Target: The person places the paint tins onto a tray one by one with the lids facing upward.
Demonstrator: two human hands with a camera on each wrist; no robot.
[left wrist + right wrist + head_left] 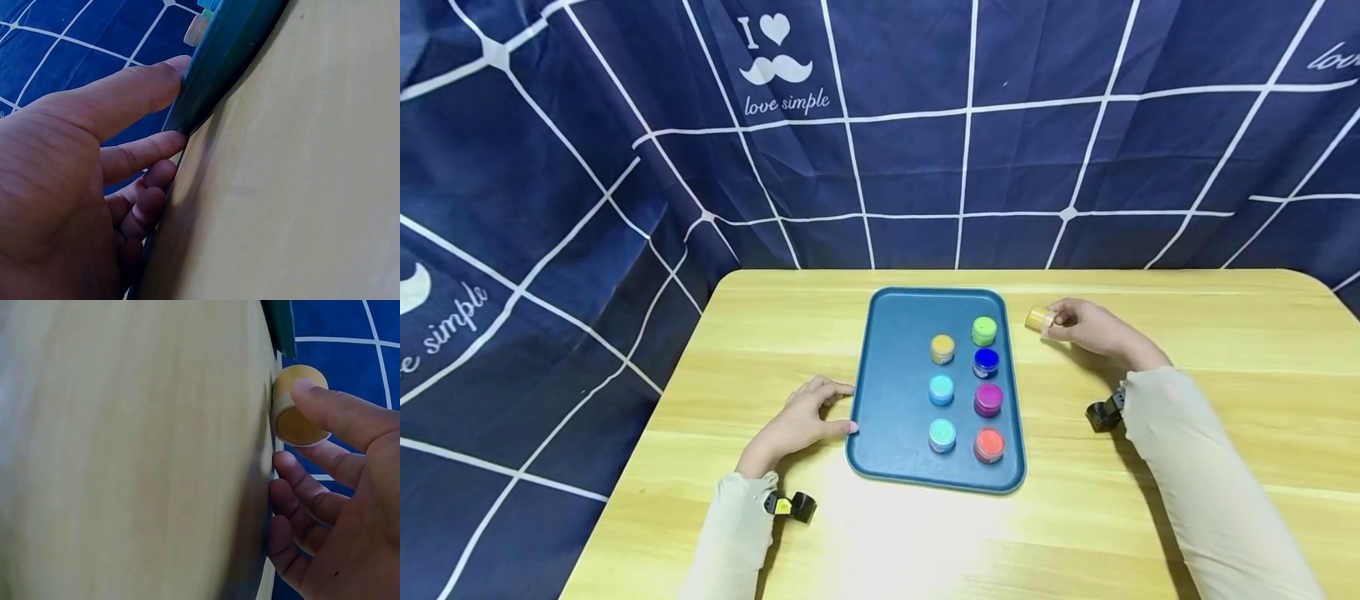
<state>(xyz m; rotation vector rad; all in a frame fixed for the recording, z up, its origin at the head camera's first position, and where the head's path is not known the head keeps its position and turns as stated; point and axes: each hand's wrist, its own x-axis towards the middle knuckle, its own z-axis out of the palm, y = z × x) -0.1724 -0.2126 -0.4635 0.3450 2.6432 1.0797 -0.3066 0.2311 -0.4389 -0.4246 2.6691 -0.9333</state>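
My right hand (1081, 327) pinches a small yellow paint jar (1040, 318), tipped on its side, beside the tray's far right corner. In the right wrist view the thumb lies along the yellow jar (301, 406), with the other fingers loosely bent. My left hand (805, 421) rests at the left edge of the blue tray (895, 333), thumb and index fingertips at the rim and spread apart. In the left wrist view the thumb (134, 90) lies straight against the tray's side (215, 75).
Two columns of small jars stand upright on the tray's right half: yellow-orange (942, 349), light blue (942, 390) and turquoise (942, 435); beside them green (984, 331), dark blue (986, 362), purple (988, 400) and red (988, 446). A blue curtain (910, 167) hangs behind the wooden table (1225, 317).
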